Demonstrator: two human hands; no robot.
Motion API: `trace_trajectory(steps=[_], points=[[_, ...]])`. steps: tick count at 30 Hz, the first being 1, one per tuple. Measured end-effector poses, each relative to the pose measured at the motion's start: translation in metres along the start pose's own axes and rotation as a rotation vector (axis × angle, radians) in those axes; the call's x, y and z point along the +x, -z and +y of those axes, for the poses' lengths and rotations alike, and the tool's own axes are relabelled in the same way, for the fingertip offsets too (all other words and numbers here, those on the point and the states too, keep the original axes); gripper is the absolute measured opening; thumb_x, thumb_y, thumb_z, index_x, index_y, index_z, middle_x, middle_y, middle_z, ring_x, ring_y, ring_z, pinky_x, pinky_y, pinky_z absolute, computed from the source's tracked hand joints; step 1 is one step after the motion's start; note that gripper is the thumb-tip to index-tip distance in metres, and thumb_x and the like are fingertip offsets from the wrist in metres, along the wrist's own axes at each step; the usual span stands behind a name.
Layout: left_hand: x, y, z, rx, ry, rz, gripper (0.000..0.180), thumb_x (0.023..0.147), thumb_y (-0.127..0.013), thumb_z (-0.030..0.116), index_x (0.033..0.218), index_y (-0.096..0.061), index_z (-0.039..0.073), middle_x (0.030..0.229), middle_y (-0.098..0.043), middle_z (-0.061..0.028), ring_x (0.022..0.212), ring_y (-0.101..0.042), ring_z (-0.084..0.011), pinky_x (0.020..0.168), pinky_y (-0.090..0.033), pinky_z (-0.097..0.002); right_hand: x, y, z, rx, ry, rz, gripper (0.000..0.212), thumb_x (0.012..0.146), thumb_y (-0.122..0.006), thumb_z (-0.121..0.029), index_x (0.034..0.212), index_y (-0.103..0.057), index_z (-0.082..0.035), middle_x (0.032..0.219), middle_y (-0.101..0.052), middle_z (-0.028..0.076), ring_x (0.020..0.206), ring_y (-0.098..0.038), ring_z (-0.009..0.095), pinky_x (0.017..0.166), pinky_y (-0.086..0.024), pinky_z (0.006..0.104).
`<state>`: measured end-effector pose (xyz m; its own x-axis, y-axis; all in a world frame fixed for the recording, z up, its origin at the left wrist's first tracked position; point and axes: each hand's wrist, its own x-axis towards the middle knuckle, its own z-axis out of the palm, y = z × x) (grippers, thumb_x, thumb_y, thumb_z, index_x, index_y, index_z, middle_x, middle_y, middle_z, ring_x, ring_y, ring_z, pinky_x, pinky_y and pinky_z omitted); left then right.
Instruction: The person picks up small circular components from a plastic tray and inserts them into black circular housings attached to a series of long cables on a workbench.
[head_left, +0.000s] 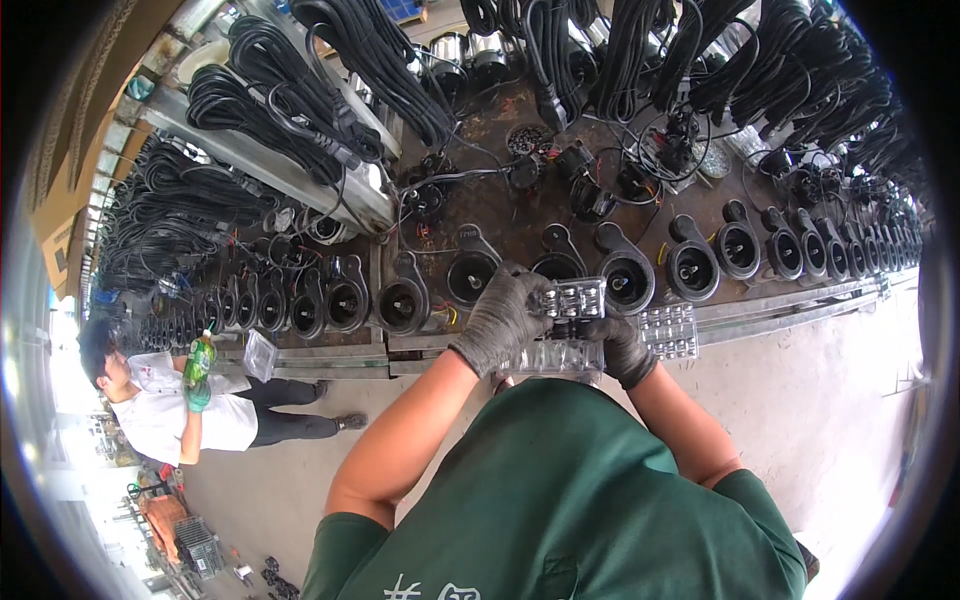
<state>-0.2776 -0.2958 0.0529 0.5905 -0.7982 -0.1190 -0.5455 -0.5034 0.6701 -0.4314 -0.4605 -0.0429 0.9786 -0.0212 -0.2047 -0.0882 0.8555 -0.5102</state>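
Observation:
In a dark grey glove, my left hand [503, 318] is closed on the left side of a clear plastic blister tray [575, 298] that holds rows of small shiny metal parts. My right hand [622, 350], gloved alike, has its fingers curled at the tray's lower right. Below and between the hands is another clear plastic tray [550, 357]. A further filled tray [670, 332] shows just right of my right hand; whether that hand grips it too is hidden. Just beyond the trays, black round motor housings [626, 282] with open cups stand along the bench edge.
The brown bench [470, 215] carries loose wired black parts [590, 190] and a bowl of small hardware [528, 140]. Bundled black cables [380, 70] hang above. A metal post [290, 155] rises at left. A person [170, 400] with a green bottle [200, 360] stands at far left.

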Motion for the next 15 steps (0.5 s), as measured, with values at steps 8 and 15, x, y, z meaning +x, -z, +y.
trace_trajectory(steps=[8,15], points=[[0.013,0.03,-0.016,-0.389,0.06,0.118,0.026,0.09,-0.074,0.024,0.105,-0.068,0.003,0.094,-0.07,-0.0096,0.088,-0.068,-0.0201,0.079,-0.057,-0.0351,-0.009,-0.006,-0.014,0.07,0.031,0.036,0.07,0.077,-0.073,-0.02,0.142,-0.056,-0.001,0.131,-0.068,0.016,0.118,-0.066,0.03,0.107,-0.053,0.0437],[0.01,0.039,-0.12,-0.041,0.312,0.08,0.023,0.098,-0.067,0.025,0.104,-0.066,0.002,0.084,-0.068,-0.0083,0.08,-0.066,-0.0207,0.076,-0.053,-0.0388,-0.031,0.007,-0.031,0.222,0.073,0.065,0.071,0.078,-0.073,-0.017,0.143,-0.053,0.001,0.131,-0.068,0.019,0.117,-0.068,0.034,0.108,-0.054,0.0477]])
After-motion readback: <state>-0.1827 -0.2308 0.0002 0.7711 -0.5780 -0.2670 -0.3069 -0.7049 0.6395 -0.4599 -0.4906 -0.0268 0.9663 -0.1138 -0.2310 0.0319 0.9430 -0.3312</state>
